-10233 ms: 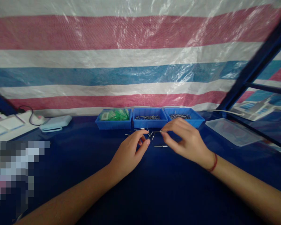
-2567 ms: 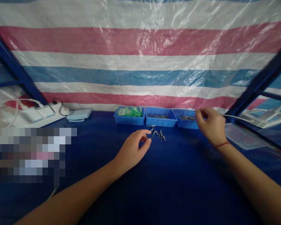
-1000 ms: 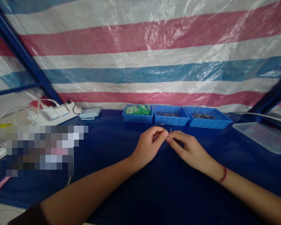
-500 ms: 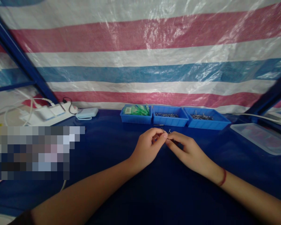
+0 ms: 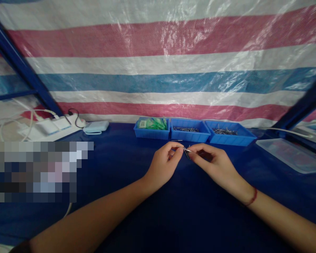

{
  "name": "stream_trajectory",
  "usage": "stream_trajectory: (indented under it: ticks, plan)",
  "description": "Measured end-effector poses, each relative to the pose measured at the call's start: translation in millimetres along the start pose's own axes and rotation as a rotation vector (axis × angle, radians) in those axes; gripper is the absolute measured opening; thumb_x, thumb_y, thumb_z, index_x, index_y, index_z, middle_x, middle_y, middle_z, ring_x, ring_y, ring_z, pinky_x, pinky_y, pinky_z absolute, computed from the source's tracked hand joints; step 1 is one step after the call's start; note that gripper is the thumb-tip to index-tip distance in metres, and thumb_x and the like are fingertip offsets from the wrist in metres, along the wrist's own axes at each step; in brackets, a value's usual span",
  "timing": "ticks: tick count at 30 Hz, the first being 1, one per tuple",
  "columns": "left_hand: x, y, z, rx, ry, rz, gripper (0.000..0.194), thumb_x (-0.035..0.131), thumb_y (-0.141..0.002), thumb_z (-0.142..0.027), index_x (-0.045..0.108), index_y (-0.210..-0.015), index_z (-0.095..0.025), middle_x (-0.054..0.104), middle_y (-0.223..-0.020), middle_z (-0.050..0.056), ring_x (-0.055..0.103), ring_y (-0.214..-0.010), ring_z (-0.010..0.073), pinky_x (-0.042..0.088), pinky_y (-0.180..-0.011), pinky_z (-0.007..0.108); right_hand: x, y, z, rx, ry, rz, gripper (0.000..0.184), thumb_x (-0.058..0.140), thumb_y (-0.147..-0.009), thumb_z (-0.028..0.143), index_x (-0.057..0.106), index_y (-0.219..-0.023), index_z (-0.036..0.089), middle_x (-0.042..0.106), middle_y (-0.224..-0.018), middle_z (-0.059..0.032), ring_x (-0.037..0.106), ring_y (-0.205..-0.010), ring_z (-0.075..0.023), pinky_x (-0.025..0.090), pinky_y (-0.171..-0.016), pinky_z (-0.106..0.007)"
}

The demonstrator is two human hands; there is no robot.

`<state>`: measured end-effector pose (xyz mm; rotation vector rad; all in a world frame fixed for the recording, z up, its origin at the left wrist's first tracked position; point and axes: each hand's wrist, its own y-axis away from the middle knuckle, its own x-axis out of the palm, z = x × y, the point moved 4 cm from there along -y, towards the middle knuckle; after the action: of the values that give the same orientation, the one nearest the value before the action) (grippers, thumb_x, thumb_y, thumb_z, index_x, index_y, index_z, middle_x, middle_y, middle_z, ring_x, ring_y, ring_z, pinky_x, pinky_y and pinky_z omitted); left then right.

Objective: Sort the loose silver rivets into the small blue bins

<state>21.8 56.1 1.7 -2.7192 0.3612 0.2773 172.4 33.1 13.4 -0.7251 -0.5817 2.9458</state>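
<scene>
Thumb and forefinger of my left hand (image 5: 163, 163) are closed on one end of a thin silver blind rivet (image 5: 186, 149). My right hand (image 5: 218, 164) pinches the other end, so the rivet spans the small gap between my fingertips. Behind and just under it, more rivets lie on the blue table (image 5: 179, 207), partly hidden by the fingers. One loose rivet (image 5: 176, 140) lies farther back, in front of the bins. The middle blue bin (image 5: 191, 136) and the right blue bin (image 5: 233, 140) hold many similar metal pieces.
A left blue bin (image 5: 152, 133) holds green plastic packets. A translucent lid (image 5: 292, 156) lies at right. At left are a light-blue case (image 5: 96, 127), a white power strip (image 5: 51, 130) with cables, and a blurred-out patch. A striped tarp (image 5: 158, 80) hangs behind.
Over the last second my hands have parted slightly, and the rivet now shows between them. Earlier, my right hand was at the right bin and then came back to my left hand.
</scene>
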Motion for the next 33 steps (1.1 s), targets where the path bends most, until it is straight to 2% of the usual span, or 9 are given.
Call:
stream_trajectory:
  ticks: [5,8,11,15,18,21,25,29,33]
  plan:
    - [3.6,1,1,-0.018,-0.054,0.077,0.018,0.049,-0.088,-0.03,0.061,-0.087,-0.017,0.065,-0.086,0.004,0.061,-0.079,0.0153,0.047,-0.074,0.027,-5,2,8,-0.089,0.08,-0.054,0.018,0.06,-0.079,0.036,0.066,-0.08,0.019,0.068,-0.076,-0.003,0.061,-0.066,-0.0157,0.048,-0.061,-0.028]
    - [6.3,0,3,-0.043,-0.019,0.104,0.021,0.046,-0.089,-0.032,0.059,-0.097,-0.017,0.064,-0.086,0.004,0.061,-0.079,0.0151,0.047,-0.075,0.029,-15,-5,12,-0.148,0.169,-0.062,0.02,0.058,-0.081,0.036,0.066,-0.075,0.019,0.067,-0.074,-0.0025,0.06,-0.067,-0.016,0.047,-0.062,-0.028]
    - [5.3,-2,4,-0.081,0.053,0.059,0.028,0.045,-0.089,-0.031,0.052,-0.112,-0.017,0.061,-0.086,0.003,0.06,-0.071,0.013,0.049,-0.072,0.029,-46,-19,3,-0.092,0.172,-0.252,0.023,0.059,-0.079,0.041,0.066,-0.074,0.019,0.068,-0.075,-0.0036,0.061,-0.067,-0.0178,0.047,-0.061,-0.03]
    - [-0.1,-4,1,-0.063,-0.024,0.016,0.023,0.046,-0.088,-0.027,0.055,-0.107,-0.018,0.061,-0.083,0.003,0.058,-0.069,0.0132,0.048,-0.067,0.028,-98,-34,-24,0.017,0.4,-0.598,0.027,0.056,-0.079,0.042,0.067,-0.079,0.017,0.067,-0.075,-0.0074,0.061,-0.07,-0.022,0.047,-0.068,-0.036]
    - [-5.1,-7,-3,0.08,-0.233,0.044,0.018,0.046,-0.088,-0.022,0.058,-0.1,-0.019,0.063,-0.087,0.003,0.059,-0.079,0.0158,0.048,-0.075,0.031,-115,-42,-44,0.027,0.722,-0.603,0.029,0.058,-0.076,0.042,0.069,-0.083,0.016,0.064,-0.081,-0.012,0.059,-0.086,-0.0296,0.042,-0.082,-0.047]
    - [-8.3,-11,-1,0.242,-0.569,0.11,0.021,0.047,-0.087,-0.018,0.061,-0.102,-0.019,0.062,-0.101,0.006,0.056,-0.095,0.0205,0.043,-0.088,0.038,-111,-42,-53,0.01,0.798,-0.578,0.035,0.06,-0.073,0.04,0.067,-0.094,0.014,0.06,-0.096,-0.0173,0.05,-0.106,-0.036,0.033,-0.091,-0.054]
    - [-10.3,-18,10,0.28,-0.88,0.198,0.034,0.041,-0.089,-0.019,0.055,-0.121,-0.019,0.056,-0.122,0.01,0.049,-0.109,0.0266,0.041,-0.09,0.045,-85,-37,-36,-0.121,0.798,-0.476,0.03,0.054,-0.078,0.036,0.064,-0.099,0.017,0.059,-0.098,-0.015,0.051,-0.105,-0.0319,0.036,-0.091,-0.049]
    - [-3.6,-24,15,0.372,-0.877,0.341,0.044,0.036,-0.089,-0.014,0.047,-0.13,-0.026,0.047,-0.137,0.004,0.044,-0.119,0.0246,0.038,-0.093,0.042,-55,-27,-12,-0.231,0.7,-0.321,0.024,0.054,-0.08,0.032,0.063,-0.098,0.018,0.059,-0.099,-0.0122,0.052,-0.101,-0.0286,0.038,-0.091,-0.044]
    - [2.3,-27,19,0.355,-0.808,0.398,0.038,0.038,-0.089,-0.013,0.056,-0.12,-0.025,0.056,-0.129,0.003,0.047,-0.118,0.0221,0.035,-0.095,0.043,-36,-18,-3,-0.291,0.633,-0.209,0.02,0.053,-0.081,0.031,0.061,-0.096,0.02,0.057,-0.102,-0.0107,0.052,-0.101,-0.0272,0.038,-0.092,-0.045]
